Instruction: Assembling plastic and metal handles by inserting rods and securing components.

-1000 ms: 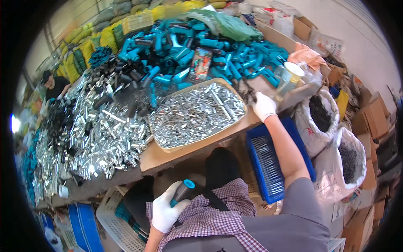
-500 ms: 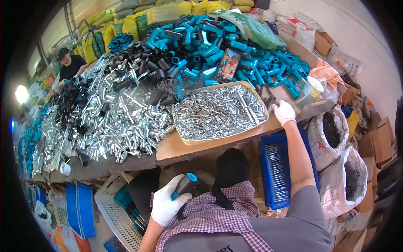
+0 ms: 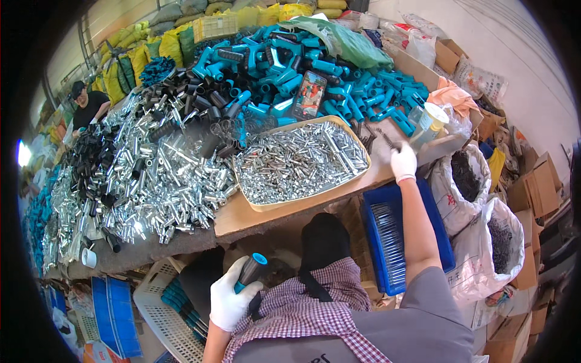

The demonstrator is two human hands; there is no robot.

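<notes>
My left hand, in a white glove, is wrapped round a black cylindrical handle with a teal ring at its upper end. It holds the handle tilted above my lap, over the checked apron. Out at the table's right side, my gloved right hand has its fingers pinched at the near end of a dark coil spring. More dark springs lie just left of it, beside a cream tray full of small metal pins and cylinders.
Heaps of shiny metal tubes and teal tool housings cover the table, with a phone propped among them. A blue bin of metal rods is under my right arm. White sacks stand right. A person works far left.
My right hand has drawn slightly nearer, and one spring now stands apart from the others at its fingers. My left hand keeps hold of the handle. The whole view has shifted a little.
</notes>
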